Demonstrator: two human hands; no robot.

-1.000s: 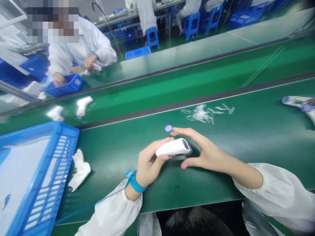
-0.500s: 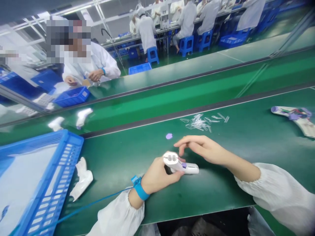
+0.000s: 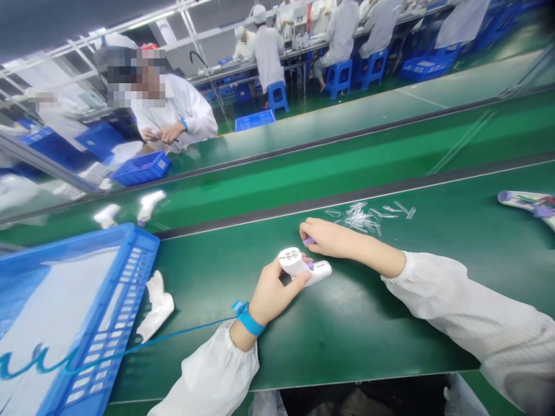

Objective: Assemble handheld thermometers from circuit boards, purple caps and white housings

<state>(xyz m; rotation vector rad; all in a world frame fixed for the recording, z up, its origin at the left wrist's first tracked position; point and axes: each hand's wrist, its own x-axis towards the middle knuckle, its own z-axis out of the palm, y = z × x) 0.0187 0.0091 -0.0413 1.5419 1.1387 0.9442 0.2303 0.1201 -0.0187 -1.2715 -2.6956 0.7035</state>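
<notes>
Meanwhile the left hand (image 3: pixel 273 292) wraps its fingers round a white thermometer shell (image 3: pixel 303 267) on the green bench (image 3: pixel 390 323) — just beyond, the right hand (image 3: pixel 327 238) pinches a small purple button (image 3: pixel 309 241), fingertips together.

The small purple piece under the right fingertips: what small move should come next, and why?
Probably pinch and lift it toward the white device. The right hand lies flat on the green table with its fingertips on the purple piece, not yet raised. The left hand holds the white device close beside it, its end with round holes turned up.
</notes>
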